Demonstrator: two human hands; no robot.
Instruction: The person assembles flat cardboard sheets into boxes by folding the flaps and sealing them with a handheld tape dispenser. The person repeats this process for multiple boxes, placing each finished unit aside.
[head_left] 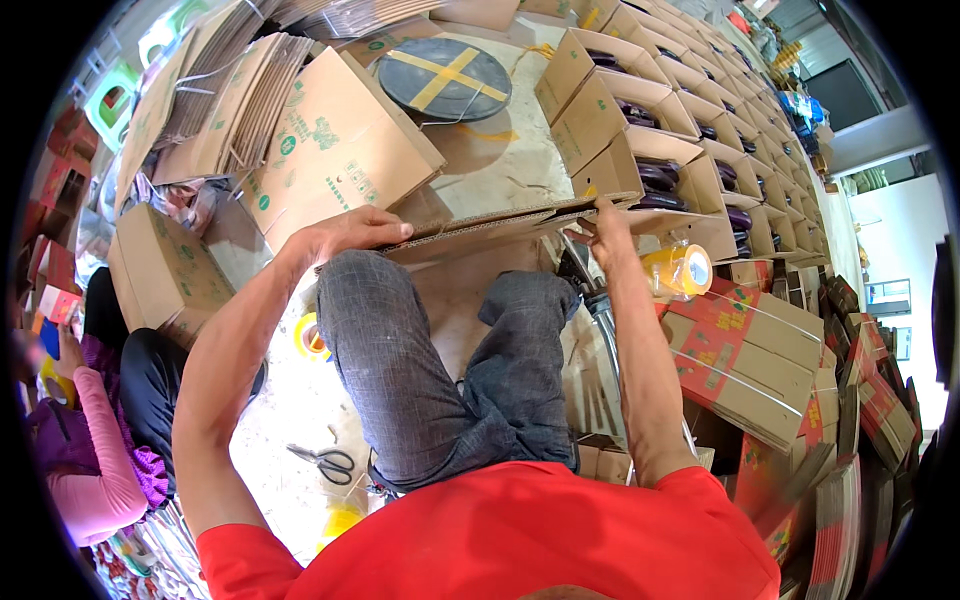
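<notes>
Both bare forearms come up from the lower edge, elbows bent, spread wide over the knees. L hand (350,232) lies palm down, fingers stretched fwd and flat, thumb tucked under (only partly seen), wrist about level. R hand (607,222) reaches higher up, fingers curled in a pinch at the tips, wrist straight, forearm running nearly vertical. Hands sit well apart, roughly level w/ each other.

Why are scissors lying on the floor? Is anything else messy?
The scissors lie loose on the floor by the person's left leg, beside a yellow tape roll. Flat cardboard stacks lean unevenly. Both hands, left hand and right hand, hold a flattened carton level.
</notes>
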